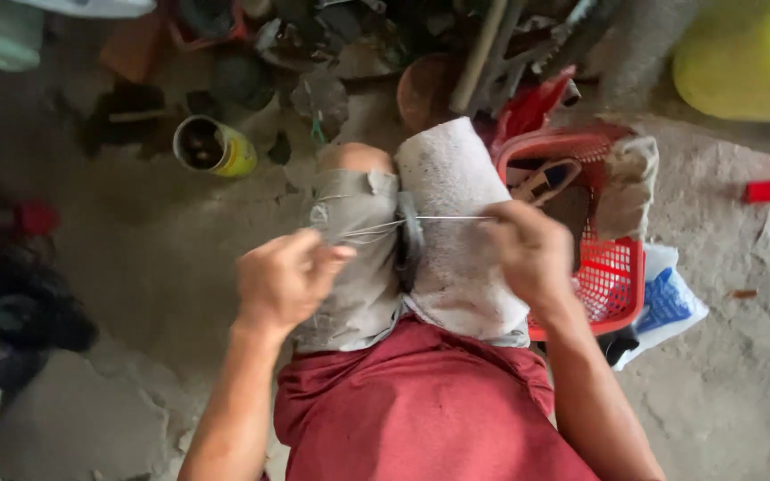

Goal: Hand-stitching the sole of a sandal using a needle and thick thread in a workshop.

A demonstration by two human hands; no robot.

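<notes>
Head view, looking down on a seated person's lap: a dark, flat, disc-like piece (pixel 410 239) stands on edge, wedged between the knees, the left knee in grey-green shorts cloth (pixel 358 258) and the right draped with a white, rough-textured towel (pixel 456 232). The left hand (pixel 285 278) is closed in a pinch on the near ends of several thin pale strands of wire or thread (pixel 369 228) that run to the disc; the right hand (pixel 532 254) is closed around a thin, straight, light-coloured wire (pixel 452 217) stretched leftward to the same piece. Judged from this pose, the step in hand is drawing or winding the strands tight about the clamped piece (its exact kind cannot be told); the following move would call for even tension from both sides while the knees hold firm. To the right sits a red plastic mesh basket (pixel 612 276) on the concrete floor (pixel 135 232); far left lies a yellow tin can (pixel 216 147) on its side.
</notes>
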